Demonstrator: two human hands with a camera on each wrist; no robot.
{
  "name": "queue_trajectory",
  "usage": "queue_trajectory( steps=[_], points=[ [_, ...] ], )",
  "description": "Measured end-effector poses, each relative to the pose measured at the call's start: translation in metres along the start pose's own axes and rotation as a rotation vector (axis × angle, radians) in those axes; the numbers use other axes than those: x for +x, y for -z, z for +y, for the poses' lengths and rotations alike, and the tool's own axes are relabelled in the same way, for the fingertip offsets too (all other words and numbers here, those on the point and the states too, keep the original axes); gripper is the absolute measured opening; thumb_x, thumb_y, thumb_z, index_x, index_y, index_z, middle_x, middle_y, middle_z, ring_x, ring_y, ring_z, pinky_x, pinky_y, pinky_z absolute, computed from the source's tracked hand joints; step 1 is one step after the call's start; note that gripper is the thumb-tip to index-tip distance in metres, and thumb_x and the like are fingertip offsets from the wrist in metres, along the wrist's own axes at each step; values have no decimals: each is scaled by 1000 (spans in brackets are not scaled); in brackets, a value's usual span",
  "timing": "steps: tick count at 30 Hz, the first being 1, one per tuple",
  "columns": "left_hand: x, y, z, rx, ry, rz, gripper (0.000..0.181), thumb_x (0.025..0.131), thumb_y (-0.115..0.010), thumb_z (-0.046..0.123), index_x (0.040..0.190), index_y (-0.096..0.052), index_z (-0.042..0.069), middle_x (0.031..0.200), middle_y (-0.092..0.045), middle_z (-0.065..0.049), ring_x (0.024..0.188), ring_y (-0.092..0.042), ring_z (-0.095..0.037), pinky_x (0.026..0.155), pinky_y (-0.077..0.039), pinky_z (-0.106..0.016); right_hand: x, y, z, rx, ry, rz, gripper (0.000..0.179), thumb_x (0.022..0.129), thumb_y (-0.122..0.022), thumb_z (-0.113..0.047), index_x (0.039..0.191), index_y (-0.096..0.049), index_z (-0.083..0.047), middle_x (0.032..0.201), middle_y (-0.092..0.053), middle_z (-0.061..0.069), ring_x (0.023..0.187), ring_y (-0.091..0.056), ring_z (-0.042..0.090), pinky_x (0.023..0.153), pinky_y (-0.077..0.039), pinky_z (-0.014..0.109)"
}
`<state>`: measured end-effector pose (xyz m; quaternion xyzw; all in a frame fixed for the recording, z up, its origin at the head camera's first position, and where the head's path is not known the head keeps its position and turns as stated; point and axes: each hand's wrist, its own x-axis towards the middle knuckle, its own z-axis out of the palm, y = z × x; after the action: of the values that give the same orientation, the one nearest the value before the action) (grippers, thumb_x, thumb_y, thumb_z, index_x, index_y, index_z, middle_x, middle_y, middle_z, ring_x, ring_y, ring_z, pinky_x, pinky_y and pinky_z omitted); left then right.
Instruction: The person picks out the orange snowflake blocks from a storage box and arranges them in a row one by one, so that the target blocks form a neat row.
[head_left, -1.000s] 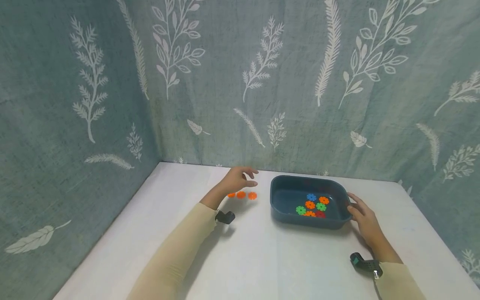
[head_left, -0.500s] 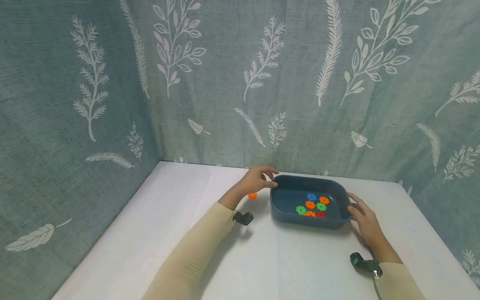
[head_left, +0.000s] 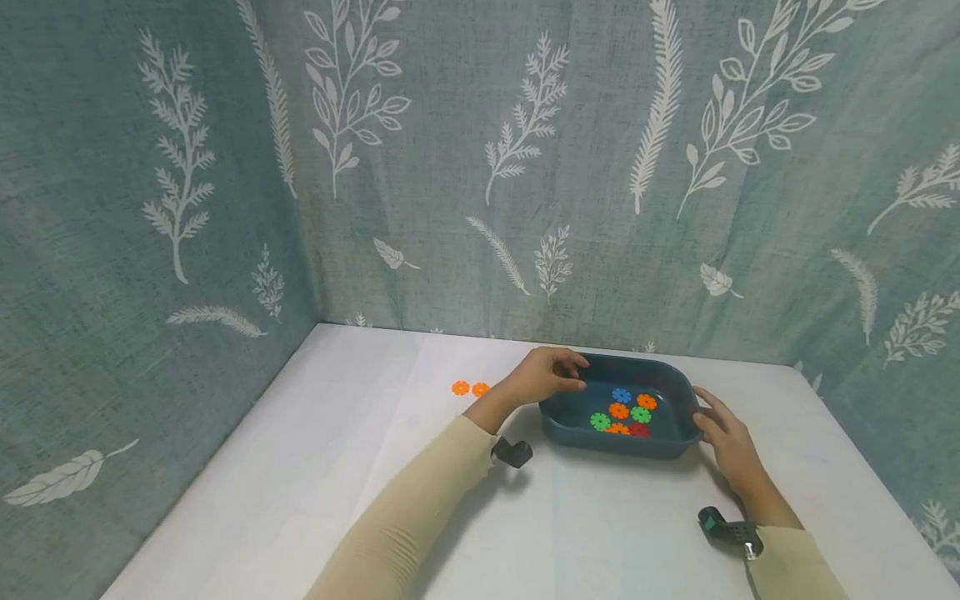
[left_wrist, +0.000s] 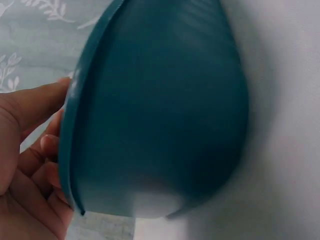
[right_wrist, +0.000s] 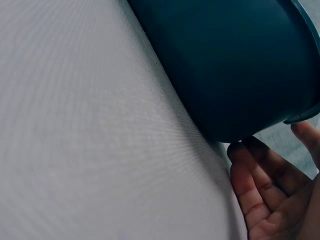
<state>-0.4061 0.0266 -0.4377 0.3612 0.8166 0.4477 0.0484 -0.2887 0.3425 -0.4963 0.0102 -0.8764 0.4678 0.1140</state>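
A dark blue plastic tub (head_left: 615,443) stands on the table, with several flower-shaped notched discs, such as a green disc (head_left: 601,422) and a blue disc (head_left: 622,395), lying on its floor. My left hand (head_left: 542,377) reaches over the tub's left end, thumb and bent fingers above the inside. In the left wrist view the tub's wall and rim (left_wrist: 70,115) cover the fingertips, so I cannot tell whether they hold a disc. My right hand (head_left: 727,437) holds the tub's right end; in the right wrist view its fingers (right_wrist: 250,185) touch the lower wall.
Two orange discs, a left one (head_left: 461,388) and a right one (head_left: 480,389), lie on the white table (head_left: 360,467) left of the tub, close to my left forearm. A grey-green leaf-patterned curtain (head_left: 450,167) rises behind the table and along both sides.
My left hand has moved right from above the orange discs to over the tub's left end. Its forearm now covers a third orange disc. The right hand and tub stay put.
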Motion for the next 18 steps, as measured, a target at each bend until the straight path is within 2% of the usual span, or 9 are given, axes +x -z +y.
queue_trajectory(
  steps=[5,11,18],
  points=[
    [2,-8,-3,34,1,48,36,87,-76,22,119,-69,9,88,-62,8,74,-58,-9,63,-49,-24,0,2,-1,-5,-7,2,59,106,-34,-40,155,-24,-9,145,-37,30,130,-37,49,92,-42,60],
    [4,-18,-8,166,-18,114,30,88,-74,27,114,-71,13,82,-61,13,72,-56,-4,66,-46,-22,1,2,-1,15,-14,3,61,105,-36,-42,154,-24,-9,148,-33,30,131,-36,50,93,-40,62],
    [10,-22,-13,278,-45,137,26,86,-77,25,110,-73,18,81,-61,16,73,-55,-3,68,-43,-22,2,0,-1,26,-27,-25,64,105,-34,-46,155,-21,-9,151,-27,29,134,-31,51,96,-37,63]
  ],
)
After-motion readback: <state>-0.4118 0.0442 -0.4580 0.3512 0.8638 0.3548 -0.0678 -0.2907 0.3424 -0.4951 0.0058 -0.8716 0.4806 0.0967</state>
